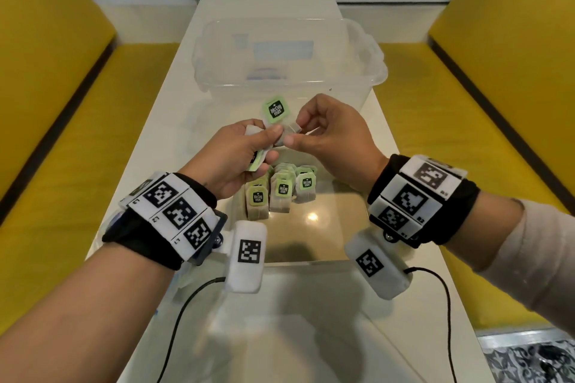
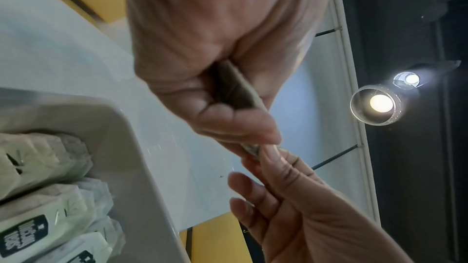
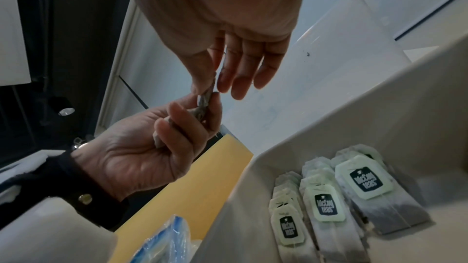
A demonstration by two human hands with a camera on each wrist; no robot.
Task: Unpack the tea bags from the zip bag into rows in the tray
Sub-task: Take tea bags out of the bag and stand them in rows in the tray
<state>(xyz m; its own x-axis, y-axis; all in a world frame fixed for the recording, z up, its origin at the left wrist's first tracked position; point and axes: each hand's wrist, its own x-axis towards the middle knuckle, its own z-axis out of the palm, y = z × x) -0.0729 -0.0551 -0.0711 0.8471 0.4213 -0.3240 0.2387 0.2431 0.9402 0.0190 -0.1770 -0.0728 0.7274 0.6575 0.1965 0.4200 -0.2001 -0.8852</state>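
Above the clear tray (image 1: 311,262), my left hand (image 1: 270,146) grips a small bunch of tea bags (image 1: 275,110) with green tags. My right hand (image 1: 294,130) pinches one grey tea bag (image 1: 291,131) of that bunch between thumb and forefinger. In the right wrist view its other fingers (image 3: 243,71) hang straight over the pinched bag (image 3: 206,97), and the left hand (image 3: 192,111) holds from below. Three short rows of tea bags (image 1: 281,190) lie in the tray's far left part (image 3: 329,197). The zip bag (image 3: 164,241) lies left of the tray.
A large clear plastic bin (image 1: 280,50) stands on the white table (image 1: 382,146) just behind the tray. Yellow benches (image 1: 62,134) run along both sides. Black cables (image 1: 174,329) trail from both wrist units over the near table.
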